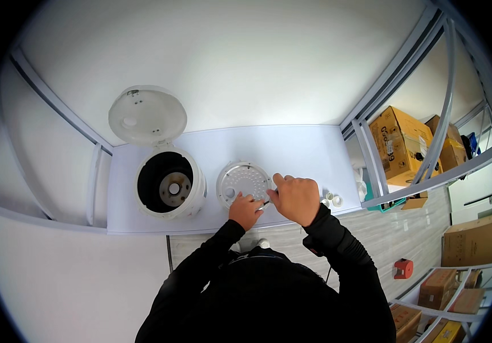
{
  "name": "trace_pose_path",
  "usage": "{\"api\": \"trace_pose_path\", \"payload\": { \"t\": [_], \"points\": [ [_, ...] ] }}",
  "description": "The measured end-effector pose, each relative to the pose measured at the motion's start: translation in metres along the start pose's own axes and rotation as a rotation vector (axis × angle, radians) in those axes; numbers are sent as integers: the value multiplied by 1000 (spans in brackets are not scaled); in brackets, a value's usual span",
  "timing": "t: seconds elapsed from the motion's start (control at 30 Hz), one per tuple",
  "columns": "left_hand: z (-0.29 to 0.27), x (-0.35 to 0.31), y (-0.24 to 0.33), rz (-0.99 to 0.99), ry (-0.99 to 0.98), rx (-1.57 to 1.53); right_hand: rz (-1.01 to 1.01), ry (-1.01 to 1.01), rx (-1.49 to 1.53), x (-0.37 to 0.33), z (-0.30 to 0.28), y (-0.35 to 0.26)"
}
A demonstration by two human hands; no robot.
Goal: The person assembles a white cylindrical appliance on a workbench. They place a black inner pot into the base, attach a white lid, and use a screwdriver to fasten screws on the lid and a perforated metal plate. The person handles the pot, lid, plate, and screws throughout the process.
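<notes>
A round, light-coloured perforated plate (245, 175) lies on the white table, with small dark spots along its rim. My left hand (246, 211) grips the plate's near edge, fingers bent over the rim. My right hand (296, 198) is closed in a fist at the plate's right side. From it a thin dark shaft (266, 202), like a screwdriver's, points at the near right rim; the fist hides its handle. To the left stands a white rice cooker (199, 191), its lid (149, 117) raised and no pot in its dark inside.
Several small white round pieces (333, 199) lie right of my right hand, near the front edge of the table (309, 140). A wall rises behind. Beyond the right-hand frame are cardboard boxes (403, 146) and a teal basket (388, 204). A red stool (404, 268) stands on the floor.
</notes>
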State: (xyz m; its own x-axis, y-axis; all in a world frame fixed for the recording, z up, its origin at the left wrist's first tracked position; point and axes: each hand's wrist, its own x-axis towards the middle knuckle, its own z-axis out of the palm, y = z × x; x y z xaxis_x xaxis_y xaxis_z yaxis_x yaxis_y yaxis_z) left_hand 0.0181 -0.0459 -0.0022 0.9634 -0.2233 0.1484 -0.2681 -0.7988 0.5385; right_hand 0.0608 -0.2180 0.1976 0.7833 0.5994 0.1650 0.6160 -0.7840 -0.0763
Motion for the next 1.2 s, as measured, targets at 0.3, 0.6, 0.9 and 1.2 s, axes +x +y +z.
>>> {"api": "trace_pose_path", "payload": {
  "t": [0.3, 0.6, 0.9, 1.2],
  "points": [
    [0, 0, 2, -12, 12, -26, -7, 14, 89, -5, -2, 5],
    [-1, 8, 2, -2, -7, 6, 13, 53, 171, -9, 5, 3],
    [-7, 16, 13, -27, 12, 13, 101, 149, 273, -9, -6, 23],
    [5, 71, 3, -162, 189, 50, 195, 320, 450, -27, -11, 58]
  ]
}}
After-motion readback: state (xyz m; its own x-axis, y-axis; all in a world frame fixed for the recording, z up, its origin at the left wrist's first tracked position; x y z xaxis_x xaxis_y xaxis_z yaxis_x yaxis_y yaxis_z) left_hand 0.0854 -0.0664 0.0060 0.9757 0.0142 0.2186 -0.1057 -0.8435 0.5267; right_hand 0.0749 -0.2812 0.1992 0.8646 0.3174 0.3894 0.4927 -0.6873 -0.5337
